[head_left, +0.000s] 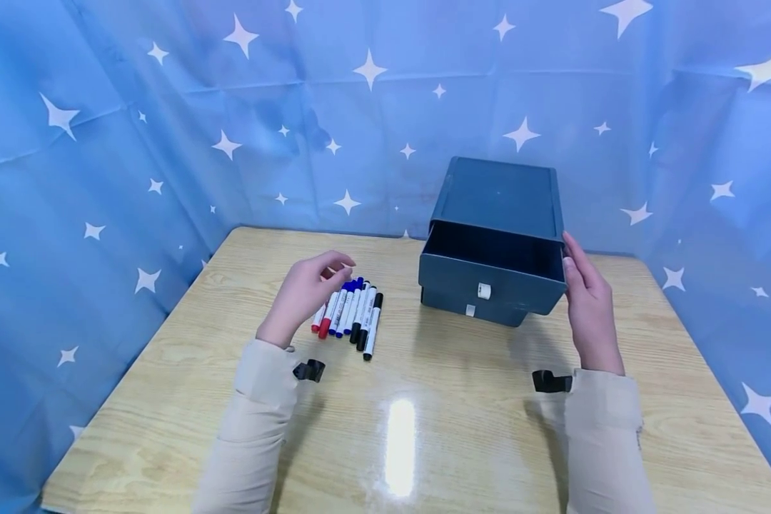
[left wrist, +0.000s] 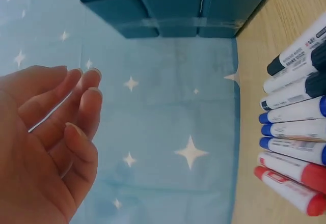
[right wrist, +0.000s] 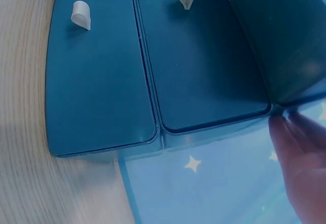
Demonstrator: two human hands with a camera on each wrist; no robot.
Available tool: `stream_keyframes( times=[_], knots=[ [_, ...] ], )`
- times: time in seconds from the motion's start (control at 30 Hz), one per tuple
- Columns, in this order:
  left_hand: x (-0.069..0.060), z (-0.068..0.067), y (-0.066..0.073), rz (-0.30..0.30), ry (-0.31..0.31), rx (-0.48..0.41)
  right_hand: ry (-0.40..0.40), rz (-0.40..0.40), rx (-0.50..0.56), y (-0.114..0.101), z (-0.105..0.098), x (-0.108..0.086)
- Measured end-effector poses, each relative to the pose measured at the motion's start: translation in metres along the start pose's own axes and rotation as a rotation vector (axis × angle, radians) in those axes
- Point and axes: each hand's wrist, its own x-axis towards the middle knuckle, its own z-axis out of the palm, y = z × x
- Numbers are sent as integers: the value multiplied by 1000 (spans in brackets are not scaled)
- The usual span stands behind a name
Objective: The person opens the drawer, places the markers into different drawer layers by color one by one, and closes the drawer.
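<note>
My left hand, fingers loosely bent and holding nothing, hovers above the left side of a group of markers with red, blue and black caps. In the left wrist view the markers lie side by side, away from the fingers. A dark blue drawer cabinet stands to the right, its top drawer pulled out and no contents visible inside. Against the cabinet's right side rest the extended fingers of my right hand, the thumb by the drawer's edge. The right wrist view shows that hand partly, fingertips beside the cabinet.
Pale loop tabs are on the drawer fronts, and the lower drawers are closed. The wooden table ends at a blue star-patterned curtain at the back and sides.
</note>
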Motion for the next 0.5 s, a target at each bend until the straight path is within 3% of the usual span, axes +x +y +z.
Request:
stream_keyframes(
  times=[0.27,0.5],
  knots=[
    [-15,1,-28,-115,84,-43,10,11,3,-3,3,0],
    [-19,3,-48,-213,75,-37,62,-2,-75,-1,4,4]
  ],
)
